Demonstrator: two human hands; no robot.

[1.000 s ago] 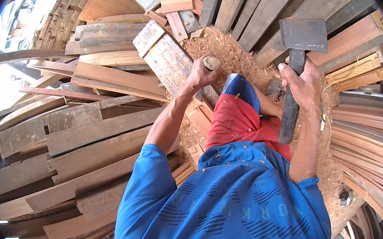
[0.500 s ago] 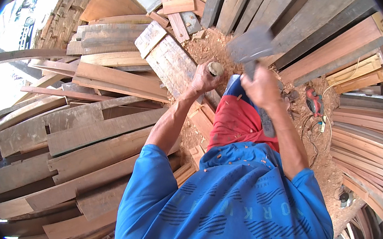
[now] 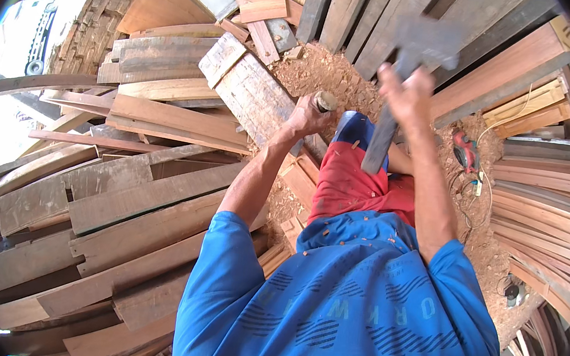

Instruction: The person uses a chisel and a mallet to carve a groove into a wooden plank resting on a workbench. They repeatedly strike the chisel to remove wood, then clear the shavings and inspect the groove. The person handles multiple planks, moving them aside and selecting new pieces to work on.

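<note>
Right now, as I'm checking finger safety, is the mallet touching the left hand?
Apart: the head view shows shavings in the gap between mallet and left hand.

Stacked planks and shavings mark a woodworking shop.

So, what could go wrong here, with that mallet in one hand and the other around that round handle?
A stray blow from the mallet in the right hand might strike the bare left hand, which grips just below the exposed end of the round handle. A glancing hit could also catch the leg in red-and-blue shorts, close beside it. The red power tool on the ground may be a tripping hazard.
</note>
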